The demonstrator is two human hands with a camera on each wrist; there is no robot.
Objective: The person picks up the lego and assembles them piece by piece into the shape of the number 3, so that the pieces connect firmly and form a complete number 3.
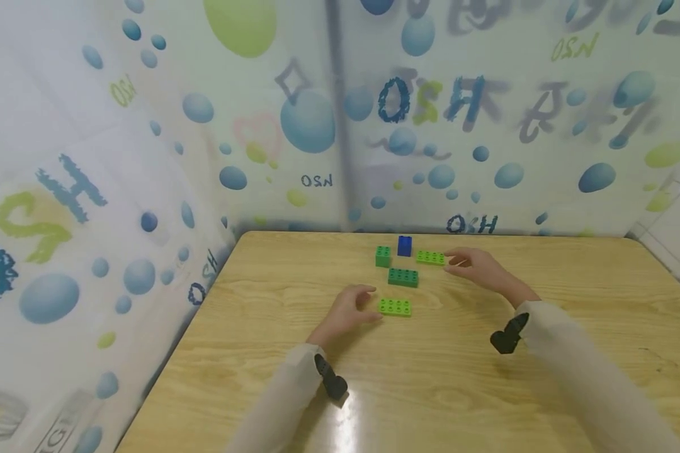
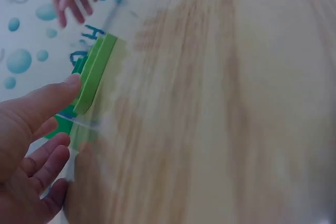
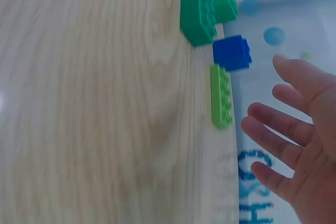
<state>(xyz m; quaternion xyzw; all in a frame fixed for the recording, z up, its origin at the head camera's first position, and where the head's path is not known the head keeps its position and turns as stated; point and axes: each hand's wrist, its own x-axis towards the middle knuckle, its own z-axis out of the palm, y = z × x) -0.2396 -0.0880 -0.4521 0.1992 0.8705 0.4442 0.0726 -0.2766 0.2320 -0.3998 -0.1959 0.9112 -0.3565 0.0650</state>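
Just below the centre of the head view, the left hand [image 1: 348, 311] is loosely open, thumb and fingers parted around nothing, beside a flat lime-green studded plastic brick [image 1: 395, 307] on the wood-grained bench [image 1: 459, 390]. Right of centre, the right hand [image 1: 478, 270] is also relaxed and holding nothing; its fingertips seem to meet the right end of a second flat lime-green brick [image 1: 430, 258], but the right wrist view shows a gap between them. Towards the bench's far edge are a blue brick [image 1: 405, 246], a small square green brick [image 1: 382, 256] and, nearer, a rectangular dark green brick [image 1: 403, 278]. These two greens overlap at the top of the right wrist view, while the head view shows them apart. At left in the left wrist view, the thumb overlaps a lime-green brick; whether it touches, I cannot tell.
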